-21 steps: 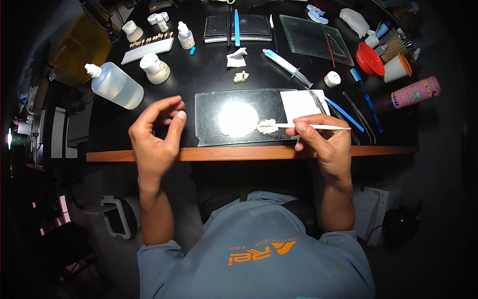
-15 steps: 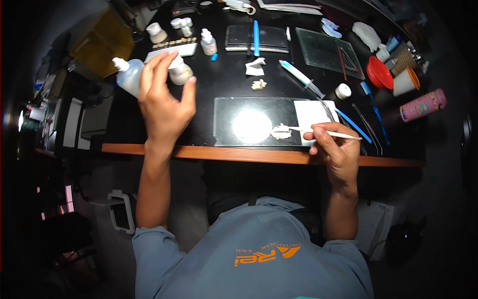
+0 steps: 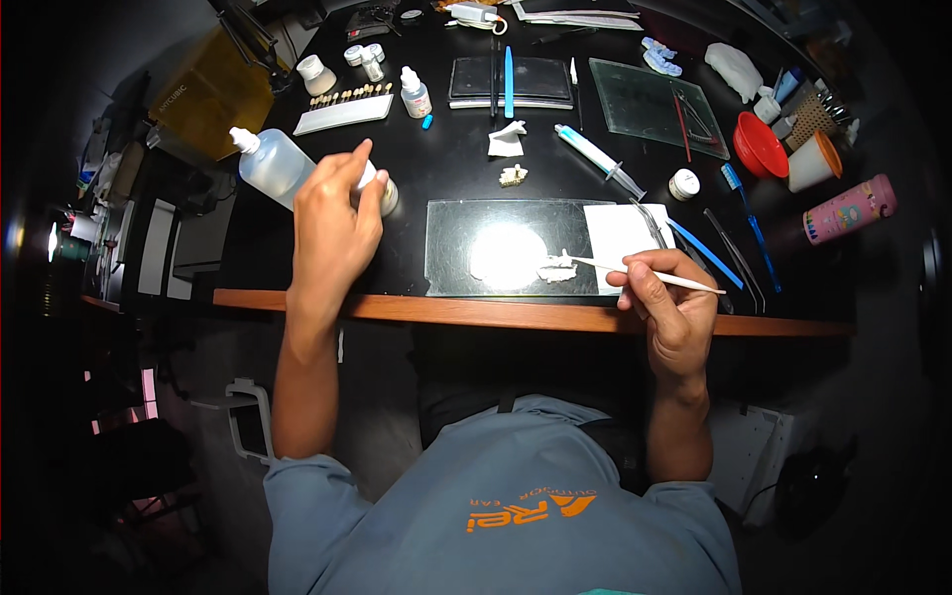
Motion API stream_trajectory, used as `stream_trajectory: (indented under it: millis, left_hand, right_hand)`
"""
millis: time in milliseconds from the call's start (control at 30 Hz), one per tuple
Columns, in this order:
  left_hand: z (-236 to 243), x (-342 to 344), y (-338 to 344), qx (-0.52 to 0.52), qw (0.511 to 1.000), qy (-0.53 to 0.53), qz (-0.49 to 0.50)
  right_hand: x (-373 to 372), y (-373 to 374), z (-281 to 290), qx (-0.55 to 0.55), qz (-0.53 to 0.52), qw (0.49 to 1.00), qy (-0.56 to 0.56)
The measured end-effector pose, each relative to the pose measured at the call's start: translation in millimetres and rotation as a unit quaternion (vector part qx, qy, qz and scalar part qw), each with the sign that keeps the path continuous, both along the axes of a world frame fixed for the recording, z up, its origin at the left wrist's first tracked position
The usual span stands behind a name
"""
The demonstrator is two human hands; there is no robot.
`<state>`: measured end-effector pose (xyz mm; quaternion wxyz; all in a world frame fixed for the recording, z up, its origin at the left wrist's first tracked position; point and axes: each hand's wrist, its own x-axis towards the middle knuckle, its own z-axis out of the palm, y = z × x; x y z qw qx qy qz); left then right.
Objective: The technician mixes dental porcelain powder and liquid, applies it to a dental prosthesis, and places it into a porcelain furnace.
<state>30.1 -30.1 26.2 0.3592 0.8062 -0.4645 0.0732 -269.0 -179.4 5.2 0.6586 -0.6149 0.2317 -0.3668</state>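
My left hand (image 3: 332,223) is closed round a small white jar (image 3: 387,203), which is mostly hidden behind my fingers, beside a large translucent bottle (image 3: 278,169). In my right hand (image 3: 666,312) is a thin white spatula (image 3: 689,281), held pen-like, its tip at a pile of white, paste-like material (image 3: 555,273). That pile lies on a glass slab (image 3: 456,223) with a bright glare. A white pad (image 3: 615,228) with metal tools lies at the slab's right. Behind the slab are a small tooth-like piece (image 3: 513,177) and a folded white paper (image 3: 506,144).
A syringe (image 3: 595,154), shade tabs on a holder (image 3: 342,114), a dropper bottle (image 3: 415,94) and a second glass plate (image 3: 635,109) lie farther back. Right are a small jar (image 3: 684,185), red bowl (image 3: 759,149), pink tumbler (image 3: 848,208) and blue brush (image 3: 759,238). The wooden edge (image 3: 496,307) runs across the front.
My left hand went from beside the slab to the white jar and has drawn it toward the front edge. My right hand stays at the slab with the spatula. The view has shifted slightly.
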Motion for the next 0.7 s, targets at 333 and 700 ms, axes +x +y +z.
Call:
stream_trajectory:
  millis: [333, 700]
  left_hand:
    - [-18, -40, 26, -0.09, 0.994, 0.062, 0.004]
    - [-31, -30, 26, -0.213, 0.921, 0.315, -0.08]
  right_hand:
    - [40, 15, 8, -0.01, 0.009, 1.0, -0.023]
    - [81, 52, 21, -0.121, 0.043, 0.992, -0.02]
